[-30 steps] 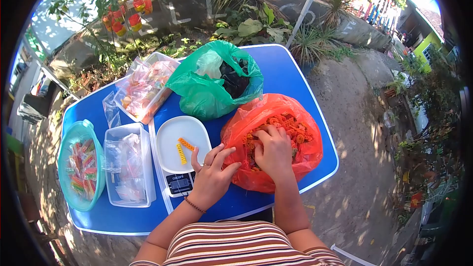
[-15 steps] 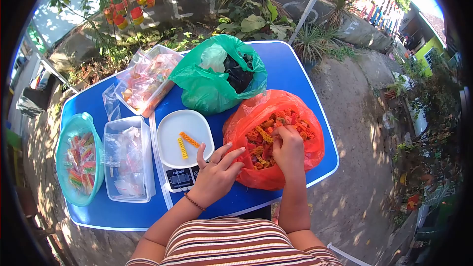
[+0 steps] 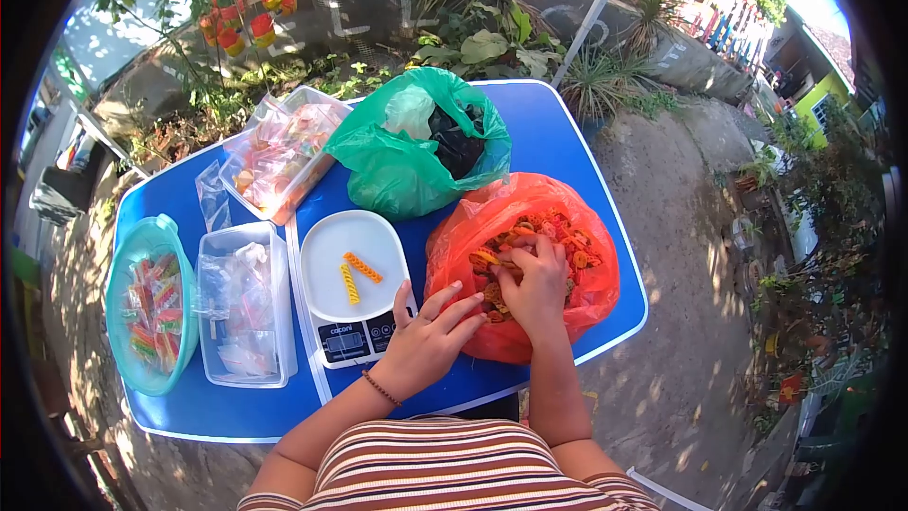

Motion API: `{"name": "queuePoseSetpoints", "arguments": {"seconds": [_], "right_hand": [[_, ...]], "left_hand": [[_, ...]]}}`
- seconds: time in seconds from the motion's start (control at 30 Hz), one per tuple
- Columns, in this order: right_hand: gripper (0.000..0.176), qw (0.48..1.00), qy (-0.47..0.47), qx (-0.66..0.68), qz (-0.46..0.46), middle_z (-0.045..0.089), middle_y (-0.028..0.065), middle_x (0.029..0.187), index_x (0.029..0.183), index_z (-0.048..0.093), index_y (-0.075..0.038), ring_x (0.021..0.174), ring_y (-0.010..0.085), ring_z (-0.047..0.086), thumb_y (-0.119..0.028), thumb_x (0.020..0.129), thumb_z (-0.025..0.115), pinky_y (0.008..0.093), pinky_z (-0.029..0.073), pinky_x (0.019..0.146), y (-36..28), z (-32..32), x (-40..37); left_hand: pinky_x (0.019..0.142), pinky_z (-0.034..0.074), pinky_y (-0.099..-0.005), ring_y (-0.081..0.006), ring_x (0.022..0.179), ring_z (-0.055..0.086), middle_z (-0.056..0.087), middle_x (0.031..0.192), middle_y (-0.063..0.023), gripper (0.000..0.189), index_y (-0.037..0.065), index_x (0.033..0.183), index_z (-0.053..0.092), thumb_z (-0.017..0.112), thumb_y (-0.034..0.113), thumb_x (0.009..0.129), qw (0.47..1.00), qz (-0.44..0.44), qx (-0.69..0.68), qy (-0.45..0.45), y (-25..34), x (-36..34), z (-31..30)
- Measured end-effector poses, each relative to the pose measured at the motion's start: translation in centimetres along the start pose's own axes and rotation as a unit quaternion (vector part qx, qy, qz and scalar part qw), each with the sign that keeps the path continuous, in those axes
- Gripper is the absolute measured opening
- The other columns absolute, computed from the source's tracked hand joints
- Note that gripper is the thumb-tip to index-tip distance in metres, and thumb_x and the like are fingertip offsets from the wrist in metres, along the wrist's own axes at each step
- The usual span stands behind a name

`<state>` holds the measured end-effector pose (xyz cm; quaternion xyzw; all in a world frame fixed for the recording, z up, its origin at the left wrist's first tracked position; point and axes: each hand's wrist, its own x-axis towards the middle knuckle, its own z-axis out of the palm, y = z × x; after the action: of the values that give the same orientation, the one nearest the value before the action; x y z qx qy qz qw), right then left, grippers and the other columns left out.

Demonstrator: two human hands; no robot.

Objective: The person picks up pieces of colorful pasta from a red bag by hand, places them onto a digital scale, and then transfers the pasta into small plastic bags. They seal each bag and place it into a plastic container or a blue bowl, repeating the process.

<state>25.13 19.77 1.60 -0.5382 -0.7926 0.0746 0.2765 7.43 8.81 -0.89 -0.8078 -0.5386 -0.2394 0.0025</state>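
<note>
My right hand reaches into a red plastic bag full of orange, red and yellow crunchy snack pieces. Its thumb and fingers close on an orange spiral snack piece, partly covered by the fingers. My left hand lies open with fingers spread, its fingertips against the bag's near left side. Beside it stands a kitchen scale with a white square plate on top. One yellow spiral piece and one orange spiral piece rest on the plate.
A green plastic bag with a black bag inside stands behind. Left on the blue table are a clear tub of small plastic bags, a tray of packed snacks and a teal basin with colourful packets.
My right hand has shifted left and deeper among the snacks; the yellow piece at its fingertips no longer shows there. My left hand has moved slightly right and down along the bag.
</note>
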Motion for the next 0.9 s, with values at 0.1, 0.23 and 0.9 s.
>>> {"name": "queuePoseSetpoints", "arguments": {"seconds": [0.1,0.23,0.9], "right_hand": [[0.014,0.989,0.058,0.135,0.018,0.066,0.0086,0.092,0.094,0.077,-0.004,0.088,0.0218,0.061,-0.011,0.083,0.080,0.0375,0.049,0.078,0.7,-0.3,0.0],[0.010,0.841,-0.061,0.527,0.106,0.067,0.0040,0.084,0.096,0.074,0.003,0.069,0.0028,0.056,-0.003,0.088,0.076,0.0208,0.044,0.061,-0.6,-1.8,-0.4],[0.013,0.966,-0.037,0.252,-0.049,0.068,0.0124,0.082,0.091,0.069,0.003,0.071,0.0226,0.069,-0.005,0.082,0.076,0.0334,0.055,0.065,-6.7,-1.0,0.8]], "left_hand": [[0.119,0.007,-0.0659,-0.0170,0.138,0.049,0.062,0.138,0.0060,0.030,0.024,0.118,0.072,0.070,0.019,0.088,0.999,-0.006,-0.041,0.019,-0.2,-0.6,-0.4],[0.118,0.009,-0.0659,-0.0153,0.133,0.053,0.064,0.132,0.0056,0.031,0.023,0.117,0.072,0.071,0.018,0.087,0.998,-0.009,-0.056,0.039,-0.3,-1.5,-0.4],[0.114,0.025,-0.0550,-0.0197,0.129,0.056,0.066,0.130,0.0032,0.030,0.023,0.120,0.072,0.067,0.018,0.091,0.999,-0.025,-0.043,-0.009,-1.0,-2.7,-1.1]]}}
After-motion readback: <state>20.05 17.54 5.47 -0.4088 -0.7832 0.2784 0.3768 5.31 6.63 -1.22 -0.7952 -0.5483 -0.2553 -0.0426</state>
